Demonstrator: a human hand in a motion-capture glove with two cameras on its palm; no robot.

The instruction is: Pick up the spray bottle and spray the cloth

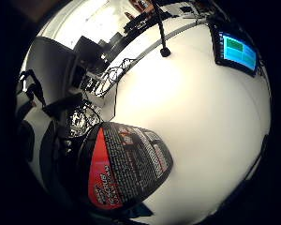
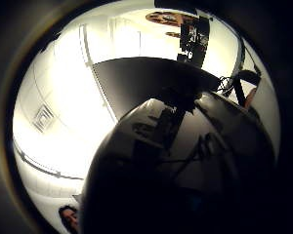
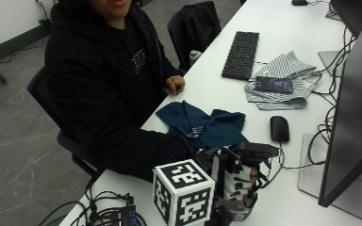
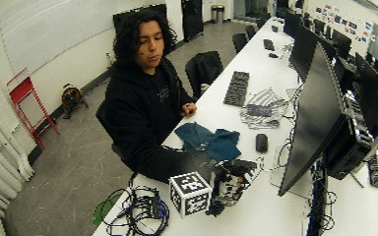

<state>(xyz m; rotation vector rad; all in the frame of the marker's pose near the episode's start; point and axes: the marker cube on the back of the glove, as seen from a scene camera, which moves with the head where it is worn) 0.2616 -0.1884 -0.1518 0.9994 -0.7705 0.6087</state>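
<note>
hand [image 3: 231,162] grips glossy bottle [image 3: 239,188]

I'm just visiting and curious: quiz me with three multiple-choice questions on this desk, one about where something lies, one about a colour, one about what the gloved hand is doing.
1. The mouse lies:
A. on the keyboard
B. beside the blue cloth
C. on the floor

2. The cloth nearest the person is:
A. dark blue
B. red
C. yellow

3. The gloved hand is:
A. flat on the table
B. gripping the spray bottle
C. typing

Answers: 1 B, the mouse sits just next to the cloth; 2 A, the cloth is dark blue; 3 B, fingers wrap the bottle.
</note>
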